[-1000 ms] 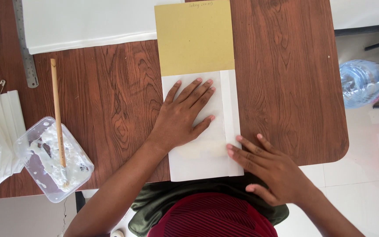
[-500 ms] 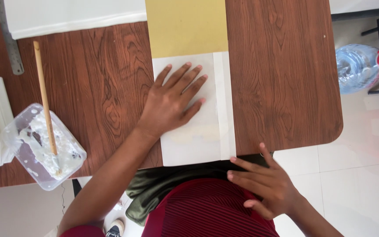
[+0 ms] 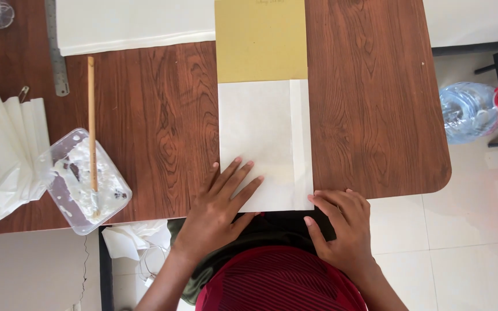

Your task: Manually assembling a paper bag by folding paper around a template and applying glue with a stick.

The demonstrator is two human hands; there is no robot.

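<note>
A folded white paper lies on the brown wooden table, its upper end against a mustard-yellow card. My left hand rests flat with fingers spread on the paper's lower left corner at the table's front edge. My right hand touches the paper's lower right corner with its fingertips, mostly off the table edge. Neither hand grips anything.
A clear plastic tub of white paste with a wooden stick sits at the left, beside stacked white papers. A metal ruler and white sheets lie at the back. A water bottle stands off the table at right.
My left hand slid down the paper from its middle to the lower left corner. My right hand came back up from below the table edge to the lower right corner.
</note>
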